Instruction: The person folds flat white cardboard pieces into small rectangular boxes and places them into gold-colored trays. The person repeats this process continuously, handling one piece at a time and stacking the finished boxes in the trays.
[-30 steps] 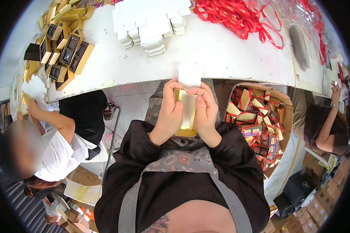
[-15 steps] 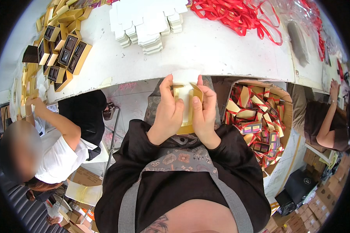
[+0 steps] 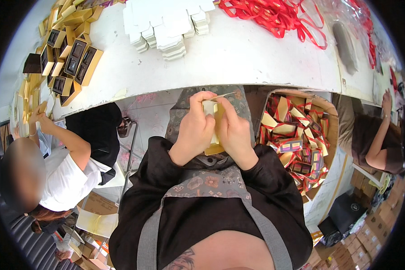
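Note:
Between my hands, just off the near table edge, is a small gold folding carton (image 3: pixel 214 148) with a pale inside. My left hand (image 3: pixel 193 130) wraps its left side, the fingers curled at the far end. On the other side my right hand (image 3: pixel 235 134) grips the carton, thumb and fingers bent toward the same end. A thin flap sticks out at the far end, between the fingertips of both hands. Much of the carton is hidden behind my fingers.
White flat card blanks (image 3: pixel 166 27) lie stacked on the table (image 3: pixel 238 63), beside red ribbons (image 3: pixel 274 18). Gold boxes with dark inserts (image 3: pixel 76 56) are heaped at the left. A carton of ribboned boxes (image 3: pixel 297 139) stands at my right. Co-workers sit on both sides.
The far end flap, upright and pale before, is now folded inward, and the gold side flaps no longer stand out. My fingers have moved together over that end.

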{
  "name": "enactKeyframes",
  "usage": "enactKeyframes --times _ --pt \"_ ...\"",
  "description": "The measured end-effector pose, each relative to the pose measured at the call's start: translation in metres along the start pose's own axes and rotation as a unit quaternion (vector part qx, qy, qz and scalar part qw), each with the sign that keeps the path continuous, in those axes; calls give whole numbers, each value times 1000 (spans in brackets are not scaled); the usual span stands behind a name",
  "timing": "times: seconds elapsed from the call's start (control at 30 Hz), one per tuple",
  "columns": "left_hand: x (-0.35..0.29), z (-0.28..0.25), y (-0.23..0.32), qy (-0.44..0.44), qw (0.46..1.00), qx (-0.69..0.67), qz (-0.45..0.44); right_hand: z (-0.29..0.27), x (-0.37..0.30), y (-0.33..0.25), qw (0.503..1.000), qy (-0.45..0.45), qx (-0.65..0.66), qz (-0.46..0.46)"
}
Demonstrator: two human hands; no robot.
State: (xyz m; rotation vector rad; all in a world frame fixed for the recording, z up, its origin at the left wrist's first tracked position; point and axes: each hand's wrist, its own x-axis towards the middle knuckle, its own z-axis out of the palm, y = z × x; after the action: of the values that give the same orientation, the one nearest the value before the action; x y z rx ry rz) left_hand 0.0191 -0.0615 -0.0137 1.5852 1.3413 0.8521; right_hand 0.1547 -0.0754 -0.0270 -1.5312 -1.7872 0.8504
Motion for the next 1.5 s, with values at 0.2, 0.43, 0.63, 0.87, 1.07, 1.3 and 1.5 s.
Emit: enactKeyframes --times 0.2,0.43,0.63,0.87,1.07,1.3,1.5 --pt "-3 14 -16 64 997 -42 -20 25 -9 8 995 72 -65 -31" --pt "3 9 -14 28 996 68 56 11 -6 2 989 5 124 81" --pt "7 2 -8 -54 994 75 54 -17 7 22 808 -123 543 192" --pt "20 -16 -7 -187 965 -170 67 -31 19 11 991 -23 129 33" --pt "17 -22 19 -202 978 49 3 -33 20 6 966 -38 -163 -196" --pt "23 -21 14 -154 891 395 160 -34 29 -3 903 -131 -294 -286" --pt "39 -31 39 -173 923 335 70 -41 44 -15 885 -129 -310 -322"
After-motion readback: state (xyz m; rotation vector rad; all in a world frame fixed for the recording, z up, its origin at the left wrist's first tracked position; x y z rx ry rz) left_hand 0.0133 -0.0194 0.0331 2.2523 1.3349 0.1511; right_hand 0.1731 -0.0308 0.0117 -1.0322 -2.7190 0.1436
